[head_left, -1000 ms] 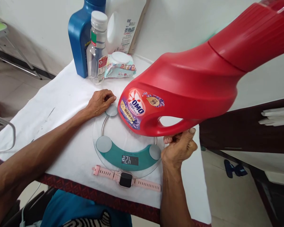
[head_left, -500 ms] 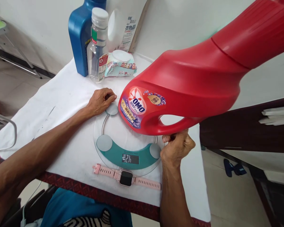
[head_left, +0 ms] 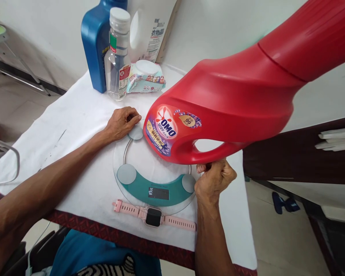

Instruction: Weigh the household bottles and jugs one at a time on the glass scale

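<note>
A big red OMO detergent bottle [head_left: 232, 99] stands on a round glass scale [head_left: 161, 195] with a teal band, small display and round grey pads. It leans rightward in this view, its top cut off by the frame. My left hand [head_left: 121, 123] rests by the scale's far left pad, fingers curled in and holding nothing visible. Curled into a loose fist, my right hand [head_left: 215, 180] lies beside the scale's right edge, just below the bottle's handle; the bottle hides some fingertips. A pink-strapped watch [head_left: 153, 217] lies in front of the scale.
Behind stand a blue bottle [head_left: 93, 46], a clear bottle [head_left: 117, 65] with a white cap, a wipes pack [head_left: 146, 82] and a white jug [head_left: 146, 34] against the wall. White cloth [head_left: 74, 111] covers the table. Dark slippers [head_left: 284, 203] lie on the floor at right.
The large digits on the scale's display are gone; only small marks show at its left end. Both hands and the bottle stay where they were.
</note>
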The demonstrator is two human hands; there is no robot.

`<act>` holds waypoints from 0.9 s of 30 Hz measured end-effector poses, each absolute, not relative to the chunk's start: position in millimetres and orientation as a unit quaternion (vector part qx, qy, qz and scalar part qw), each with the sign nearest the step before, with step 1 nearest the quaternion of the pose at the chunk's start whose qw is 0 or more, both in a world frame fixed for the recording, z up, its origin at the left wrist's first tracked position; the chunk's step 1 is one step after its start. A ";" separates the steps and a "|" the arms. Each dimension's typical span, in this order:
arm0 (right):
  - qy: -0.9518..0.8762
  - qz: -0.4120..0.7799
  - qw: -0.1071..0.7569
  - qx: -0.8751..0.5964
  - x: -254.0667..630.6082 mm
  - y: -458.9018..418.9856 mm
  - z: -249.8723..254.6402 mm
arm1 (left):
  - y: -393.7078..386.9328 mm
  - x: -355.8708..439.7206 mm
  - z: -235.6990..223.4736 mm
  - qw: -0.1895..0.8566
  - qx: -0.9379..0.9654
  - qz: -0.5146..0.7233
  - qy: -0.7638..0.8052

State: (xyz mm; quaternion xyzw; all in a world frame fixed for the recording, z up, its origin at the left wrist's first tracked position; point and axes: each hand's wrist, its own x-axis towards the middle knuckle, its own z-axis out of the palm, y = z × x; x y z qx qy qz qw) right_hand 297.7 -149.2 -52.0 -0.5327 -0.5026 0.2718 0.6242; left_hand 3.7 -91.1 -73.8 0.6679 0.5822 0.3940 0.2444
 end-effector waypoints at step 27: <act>-0.503 0.255 0.648 -0.511 307.0 -132.6 -13.1 | -88.8 2.9 -74.6 0.238 0.669 0.384 0.590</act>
